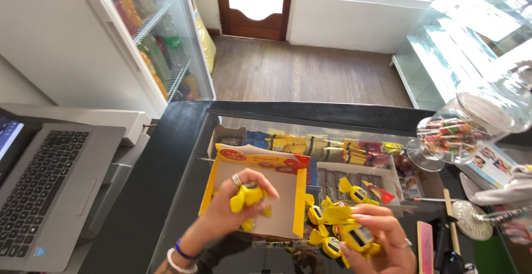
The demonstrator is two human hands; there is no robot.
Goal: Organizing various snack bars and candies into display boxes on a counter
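My left hand [235, 204] is closed around a few yellow-wrapped candies [247, 196], held over an open yellow cardboard box [293, 196] that lies on the glass counter [183, 163]. A ring shows on one finger, bracelets on the wrist. My right hand [382, 240] grips a bunch of the same yellow candies [354, 235] to the right of the box. More yellow candies [324, 214] lie loose on the glass between the box and my right hand.
A grey laptop [44, 185] sits at the left. A glass candy jar [465, 127] lies tilted at the right, near a metal stand [471, 218]. Under the glass are shelves of wrapped sweets [316, 146]. A drinks fridge [160, 35] stands behind.
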